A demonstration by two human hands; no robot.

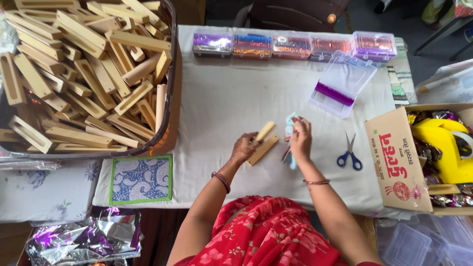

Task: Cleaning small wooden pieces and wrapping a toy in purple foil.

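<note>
Down on the white-clothed desk, the left hand is clenched around a pale rounded wooden piece, which sticks up and to the right from the fingers; just below it a flat light-brown wooden strip lies on the cloth, touching or nearly touching that hand. The right hand is closed on a small light-blue and white item, too small to tell apart further, held just right of the wooden piece. Blue-handled scissors lie shut on the cloth near the right hand, on its outer side. Farther back, an open clear plastic box with a purple strip inside rests beyond the hands, and a row of closed clear boxes filled with shiny coloured foil lines the far edge. A large dark basket heaped with slotted wooden blocks stands to the left, and an open cardboard carton to the right.
</note>
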